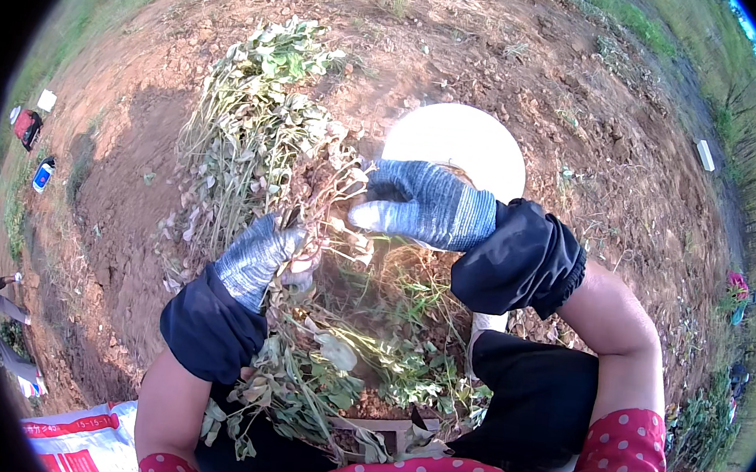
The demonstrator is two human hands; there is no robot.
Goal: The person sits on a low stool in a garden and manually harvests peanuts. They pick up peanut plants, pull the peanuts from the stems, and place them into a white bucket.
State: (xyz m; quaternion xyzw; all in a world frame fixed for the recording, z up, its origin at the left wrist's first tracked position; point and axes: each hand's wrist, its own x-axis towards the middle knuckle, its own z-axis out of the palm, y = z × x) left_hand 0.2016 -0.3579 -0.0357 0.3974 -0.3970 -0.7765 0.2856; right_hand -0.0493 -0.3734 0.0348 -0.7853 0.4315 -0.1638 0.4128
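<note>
My left hand (259, 257), in a grey-blue knit glove, is closed round the stems of a bunch of wilted peanut plants (297, 287). The leafy part hangs toward my lap, and the tangled, soil-covered roots (334, 178) stick up above the fist, with pale pods among them. My right hand (425, 206), gloved alike, is at the right of these roots, thumb and fingers apart; whether it touches them is hard to tell. Just beyond it stands a round white basin (468, 131), partly covered by the glove.
A heap of pulled plants (258, 118) lies on the soil at the far left. Between my legs is a low wooden-looking frame (384, 427) under leaves. A white and red sack (81, 439) lies at the lower left. Another person's legs (10, 330) show at the left rim.
</note>
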